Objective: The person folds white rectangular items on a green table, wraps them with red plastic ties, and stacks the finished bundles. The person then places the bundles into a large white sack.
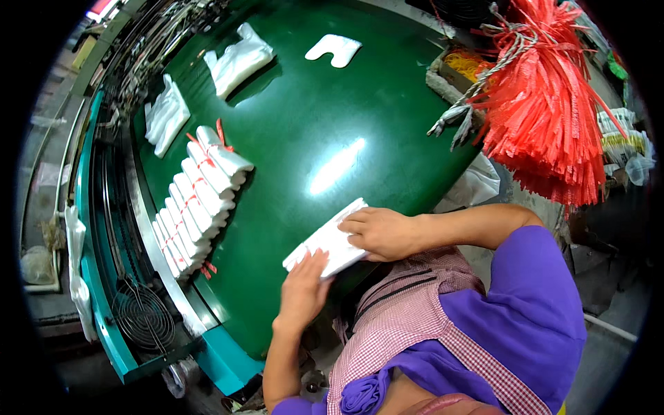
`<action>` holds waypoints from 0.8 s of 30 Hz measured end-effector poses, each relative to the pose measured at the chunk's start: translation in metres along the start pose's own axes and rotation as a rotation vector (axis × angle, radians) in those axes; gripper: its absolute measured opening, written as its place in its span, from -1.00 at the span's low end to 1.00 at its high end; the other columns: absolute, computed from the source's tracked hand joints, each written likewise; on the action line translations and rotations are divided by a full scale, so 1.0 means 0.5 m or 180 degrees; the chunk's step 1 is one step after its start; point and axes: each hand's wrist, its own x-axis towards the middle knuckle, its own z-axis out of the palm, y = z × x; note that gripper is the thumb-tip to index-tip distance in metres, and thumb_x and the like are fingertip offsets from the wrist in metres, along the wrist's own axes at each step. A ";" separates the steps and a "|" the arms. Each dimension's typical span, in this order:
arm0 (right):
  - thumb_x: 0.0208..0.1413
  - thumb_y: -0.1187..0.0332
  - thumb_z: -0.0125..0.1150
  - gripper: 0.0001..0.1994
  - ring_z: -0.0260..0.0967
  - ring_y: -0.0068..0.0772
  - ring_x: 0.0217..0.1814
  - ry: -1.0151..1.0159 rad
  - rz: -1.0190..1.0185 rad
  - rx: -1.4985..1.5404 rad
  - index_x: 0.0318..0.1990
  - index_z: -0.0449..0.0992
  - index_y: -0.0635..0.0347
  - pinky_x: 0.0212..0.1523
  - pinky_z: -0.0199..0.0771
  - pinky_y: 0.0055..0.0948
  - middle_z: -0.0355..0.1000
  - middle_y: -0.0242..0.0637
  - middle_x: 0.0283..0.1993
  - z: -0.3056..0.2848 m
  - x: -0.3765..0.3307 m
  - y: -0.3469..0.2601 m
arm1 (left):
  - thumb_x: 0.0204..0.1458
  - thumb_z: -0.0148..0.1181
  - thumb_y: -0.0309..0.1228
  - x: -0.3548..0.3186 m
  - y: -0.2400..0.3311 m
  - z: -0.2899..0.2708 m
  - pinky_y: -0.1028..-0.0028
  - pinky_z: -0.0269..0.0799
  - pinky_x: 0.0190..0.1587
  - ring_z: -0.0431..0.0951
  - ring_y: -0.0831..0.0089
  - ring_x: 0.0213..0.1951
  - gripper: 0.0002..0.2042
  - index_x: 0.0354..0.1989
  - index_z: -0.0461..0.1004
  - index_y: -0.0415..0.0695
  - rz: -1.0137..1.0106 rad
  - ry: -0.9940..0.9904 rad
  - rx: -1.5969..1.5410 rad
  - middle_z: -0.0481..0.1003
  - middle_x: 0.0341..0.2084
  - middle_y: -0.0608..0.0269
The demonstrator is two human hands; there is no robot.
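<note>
A folded stack of white plastic bags (pixel 332 245) lies at the near edge of the green table, in front of my body. My left hand (pixel 304 287) rests on its near left end, fingers stretched flat over the plastic. At the other end, my right hand (pixel 380 232) has its fingers bent over the stack and grips it; its thumb is hardly visible. To the left, several rolled bundles of white bags (pixel 197 197) lie in a slanting row, tied with red plastic strips (pixel 190 200).
Loose white bag stacks (pixel 238 59) lie at the table's (pixel 290 145) far left; a small U-shaped white piece (pixel 334 50) is at the far side. A bunch of red plastic strips (pixel 543 117) hangs at the right. Teal machine framing (pixel 114 325) borders the left, beside a coiled wire rack (pixel 143 315).
</note>
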 end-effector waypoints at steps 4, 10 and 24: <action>0.12 0.08 0.08 -0.67 0.44 0.03 -0.27 0.0293 0.0828 0.0698 -0.35 0.51 0.20 -0.24 0.43 -0.09 0.47 -0.04 -0.36 -0.020 0.067 0.039 | 0.01 0.16 -0.42 0.016 -0.067 -0.009 0.23 0.43 -0.26 0.53 0.12 -0.30 -0.85 -0.25 0.53 -0.14 -0.0796 0.0474 0.0278 0.52 -0.34 0.06; 0.05 0.27 0.13 -0.82 0.43 -0.04 -0.13 0.0363 0.1106 0.0377 -0.26 0.52 0.14 -0.19 0.44 -0.10 0.46 -0.14 -0.22 -0.040 0.064 0.088 | -0.08 0.25 -0.37 0.083 -0.033 0.024 0.30 0.37 -0.09 0.44 0.14 -0.13 -0.71 -0.16 0.47 -0.17 -0.0046 0.0792 0.0003 0.45 -0.20 0.13; -0.08 0.50 0.08 -0.90 0.45 -0.03 -0.27 0.0548 0.2920 -0.2636 -0.35 0.43 0.23 -0.30 0.48 -0.20 0.40 -0.09 -0.33 -0.309 -0.285 0.218 | 0.07 0.15 -0.42 -0.006 0.001 0.063 0.41 0.41 -0.25 0.55 0.32 -0.32 -0.74 -0.10 0.37 -0.27 -0.0677 0.0262 -0.2032 0.52 -0.32 0.06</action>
